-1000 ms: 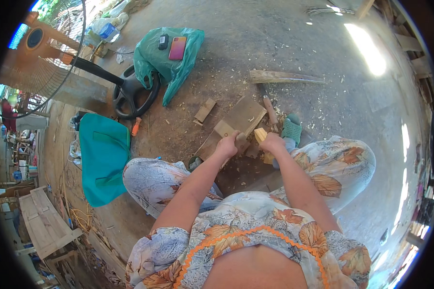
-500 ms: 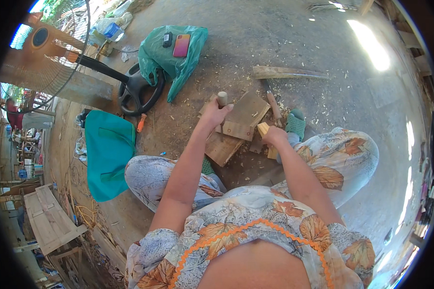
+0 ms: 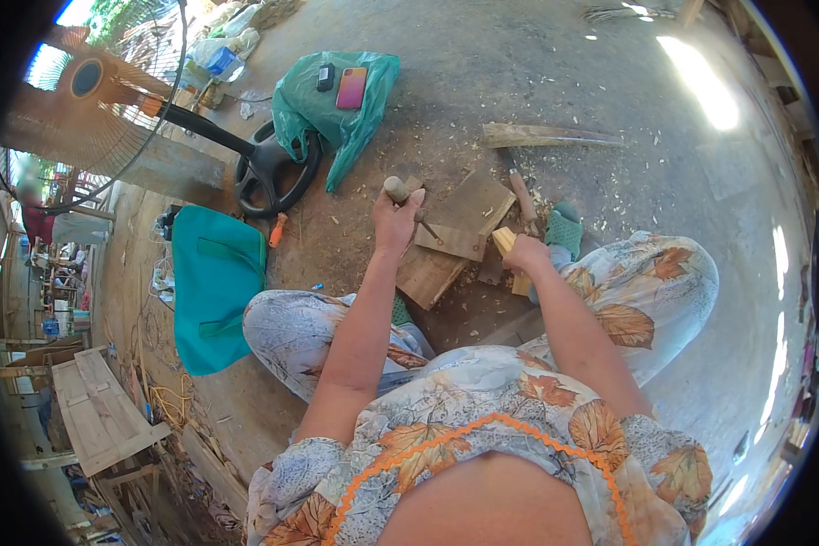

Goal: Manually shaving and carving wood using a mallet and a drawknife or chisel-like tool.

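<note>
My left hand is wrapped round the wooden handle of a chisel. The chisel tilts, and its thin metal blade slants down to the right, its tip at a marked spot on a small wooden block. That block lies against a wider board, with another board under its near side. My right hand is closed on a pale wooden piece, held just right of the block; its lower part is hidden by the fingers.
Beyond my right hand lie a wooden-handled tool and a long wood strip, among shavings. A green plastic bag carries a phone. Left are a standing fan, a teal bag and an orange-handled tool.
The chisel has gone from nearly upright to tilted, its handle now farther left and its blade showing. My left hand has turned with it; my right hand keeps the pale wooden piece.
</note>
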The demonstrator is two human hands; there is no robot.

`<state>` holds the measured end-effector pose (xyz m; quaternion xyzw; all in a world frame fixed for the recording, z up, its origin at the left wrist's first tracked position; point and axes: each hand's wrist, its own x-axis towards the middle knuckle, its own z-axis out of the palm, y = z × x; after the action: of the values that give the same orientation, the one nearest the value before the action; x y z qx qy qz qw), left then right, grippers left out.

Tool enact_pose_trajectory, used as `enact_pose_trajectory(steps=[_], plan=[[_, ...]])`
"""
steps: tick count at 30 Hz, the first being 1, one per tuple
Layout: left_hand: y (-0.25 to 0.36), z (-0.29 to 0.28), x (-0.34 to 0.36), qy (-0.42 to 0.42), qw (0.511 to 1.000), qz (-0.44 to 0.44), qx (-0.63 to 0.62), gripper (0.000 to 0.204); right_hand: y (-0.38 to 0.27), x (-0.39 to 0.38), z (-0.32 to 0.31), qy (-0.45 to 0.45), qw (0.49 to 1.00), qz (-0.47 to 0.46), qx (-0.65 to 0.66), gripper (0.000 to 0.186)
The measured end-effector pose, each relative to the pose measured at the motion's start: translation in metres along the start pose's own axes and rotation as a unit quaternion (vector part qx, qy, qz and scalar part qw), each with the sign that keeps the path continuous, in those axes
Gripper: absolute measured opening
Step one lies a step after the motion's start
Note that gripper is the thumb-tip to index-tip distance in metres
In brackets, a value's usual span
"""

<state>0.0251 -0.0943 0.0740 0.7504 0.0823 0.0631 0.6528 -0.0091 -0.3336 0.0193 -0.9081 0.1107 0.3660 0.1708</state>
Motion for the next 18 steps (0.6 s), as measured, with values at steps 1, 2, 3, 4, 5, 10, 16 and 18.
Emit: enact_pose_trajectory(steps=[1,2,3,4,5,10,16,18], plan=[[-0.006,-0.002,0.001,0.011,1.000,-0.009,0.021,0.021,-0.001,-0.001,-0.001,0.000,1.000,0.000,0.001,0.046],[-0.012,-0.005,0.003,0.011,1.000,-0.009,0.021,0.021,-0.001,-0.001,-0.002,-0.005,1.000,-0.002,0.003,0.046],[-0.018,-0.006,0.005,0.018,1.000,-0.007,0.025,0.021,-0.002,-0.002,-0.002,-0.009,1.000,-0.004,0.005,0.045],[-0.019,-0.005,0.006,0.023,0.999,-0.004,0.028,0.021,-0.001,-0.001,-0.002,-0.009,1.000,-0.002,0.006,0.045],[-0.020,-0.003,0.006,0.021,0.999,-0.005,0.028,0.021,-0.001,0.001,0.000,-0.007,1.000,0.002,0.002,0.045],[-0.022,-0.004,0.007,0.032,0.999,-0.011,0.031,0.022,0.000,0.001,0.001,0.003,1.000,0.003,-0.005,0.046],[-0.022,-0.003,0.003,0.063,0.998,0.005,0.027,0.024,-0.002,0.000,-0.001,0.011,1.000,0.001,-0.006,0.046],[-0.024,0.002,0.000,0.072,0.997,-0.004,0.027,0.025,0.000,0.007,-0.004,0.011,1.000,-0.001,0.008,0.048]])
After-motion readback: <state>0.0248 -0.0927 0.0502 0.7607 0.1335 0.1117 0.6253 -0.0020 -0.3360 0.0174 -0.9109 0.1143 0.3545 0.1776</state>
